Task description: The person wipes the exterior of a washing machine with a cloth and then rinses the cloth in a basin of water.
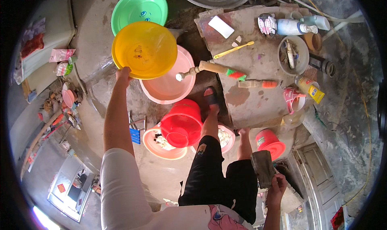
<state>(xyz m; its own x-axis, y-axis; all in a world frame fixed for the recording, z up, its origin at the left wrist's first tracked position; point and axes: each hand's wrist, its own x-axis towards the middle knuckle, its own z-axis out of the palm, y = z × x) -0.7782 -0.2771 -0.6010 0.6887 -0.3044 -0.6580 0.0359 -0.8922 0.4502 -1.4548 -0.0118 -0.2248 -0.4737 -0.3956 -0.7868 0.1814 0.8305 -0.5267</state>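
Observation:
My left hand (123,74) grips the near rim of a yellow plastic basin (151,48), which is tilted so that its inside shows. Below it sits a pink basin (169,89), partly covered by the yellow one. A green basin (127,9) with printed eyes lies beyond, partly hidden. Over the pink basin reaches a tap (187,74) with a white tip. Down at the right, beside my thigh, my right hand (278,184) has its fingers curled at the edge of a worn grey-brown slab (262,169), which looks like wood.
A red bucket (184,115) stands by my feet, over an orange-pink basin (148,145) with pale pieces. On a concrete slab (242,106) lie a yellow toothbrush (234,50), a scrub brush (257,84) and a white bar (221,27). Another red bucket (269,142) stands at right.

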